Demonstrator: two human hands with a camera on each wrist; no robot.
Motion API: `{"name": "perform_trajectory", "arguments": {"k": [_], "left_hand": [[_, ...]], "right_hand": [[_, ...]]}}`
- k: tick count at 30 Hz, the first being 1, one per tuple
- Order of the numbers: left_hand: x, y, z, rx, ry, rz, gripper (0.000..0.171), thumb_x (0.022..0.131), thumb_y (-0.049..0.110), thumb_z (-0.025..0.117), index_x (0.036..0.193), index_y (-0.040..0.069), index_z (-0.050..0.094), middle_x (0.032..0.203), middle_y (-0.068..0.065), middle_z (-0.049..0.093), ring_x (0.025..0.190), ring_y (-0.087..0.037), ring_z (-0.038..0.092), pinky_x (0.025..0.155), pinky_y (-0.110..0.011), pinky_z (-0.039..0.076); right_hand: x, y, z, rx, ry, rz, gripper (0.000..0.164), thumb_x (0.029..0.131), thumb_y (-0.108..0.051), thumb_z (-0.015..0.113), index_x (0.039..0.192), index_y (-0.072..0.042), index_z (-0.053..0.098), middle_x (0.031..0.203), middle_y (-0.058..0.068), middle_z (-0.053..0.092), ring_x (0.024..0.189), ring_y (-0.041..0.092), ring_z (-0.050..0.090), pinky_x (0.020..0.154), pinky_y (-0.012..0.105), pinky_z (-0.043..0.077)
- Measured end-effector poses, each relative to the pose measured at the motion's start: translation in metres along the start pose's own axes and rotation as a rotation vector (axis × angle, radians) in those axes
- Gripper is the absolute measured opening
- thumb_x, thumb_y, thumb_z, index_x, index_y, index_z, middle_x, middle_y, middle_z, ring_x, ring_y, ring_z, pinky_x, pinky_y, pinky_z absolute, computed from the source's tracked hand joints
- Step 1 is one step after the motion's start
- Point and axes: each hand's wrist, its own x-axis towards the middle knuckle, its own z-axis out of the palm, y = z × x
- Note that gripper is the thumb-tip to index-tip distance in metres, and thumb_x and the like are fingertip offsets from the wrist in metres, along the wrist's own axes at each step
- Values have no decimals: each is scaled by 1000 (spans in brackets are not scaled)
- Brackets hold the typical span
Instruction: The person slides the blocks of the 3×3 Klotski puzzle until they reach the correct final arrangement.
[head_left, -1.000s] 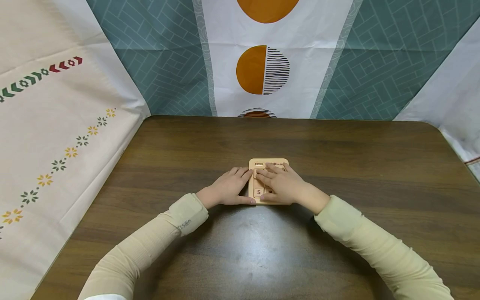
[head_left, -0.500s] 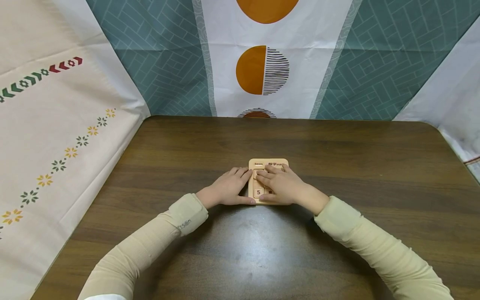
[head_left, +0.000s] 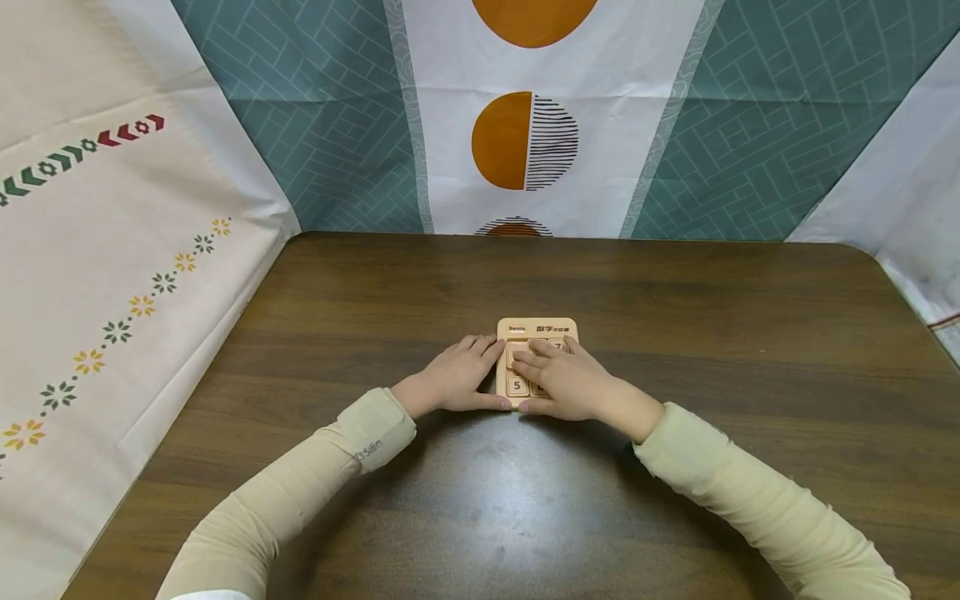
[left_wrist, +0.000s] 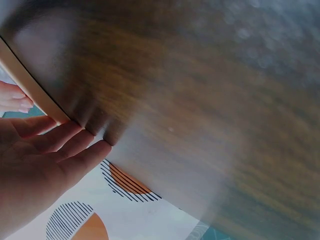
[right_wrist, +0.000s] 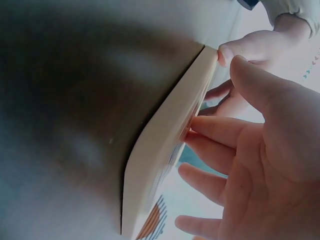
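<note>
Right hand [head_left: 572,383] is shifted toward 6 o'clock, fingers apart; puzzle [head_left: 529,327] is probably kept from sliding by uncurled left hand [head_left: 459,377] at 9.

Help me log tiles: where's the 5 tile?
In the head view, the 5 tile sits lower left on the wooden board, between the left hand and right hand.

The number board [head_left: 528,328] looks smooth, matt wood; the tabletop [head_left: 495,517], glossy wood grain; the backdrop [head_left: 450,150], creased cloth.

Patterned cloth [head_left: 517,75] hangs behind a brown table [head_left: 510,508].
</note>
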Motion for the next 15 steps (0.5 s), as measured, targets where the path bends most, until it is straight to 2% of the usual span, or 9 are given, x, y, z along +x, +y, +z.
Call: {"name": "perform_trajectory", "arguments": {"k": [15], "left_hand": [[0, 0, 1, 9, 9, 2, 93, 81, 64, 50, 141, -2, 26, 142, -18, 30, 127, -30, 31, 100, -42, 32]], "right_hand": [[-6, -7, 4, 7, 11, -22, 63, 88, -48, 52, 135, -7, 45, 141, 7, 39, 132, 29, 27, 101, 61, 16]]}}
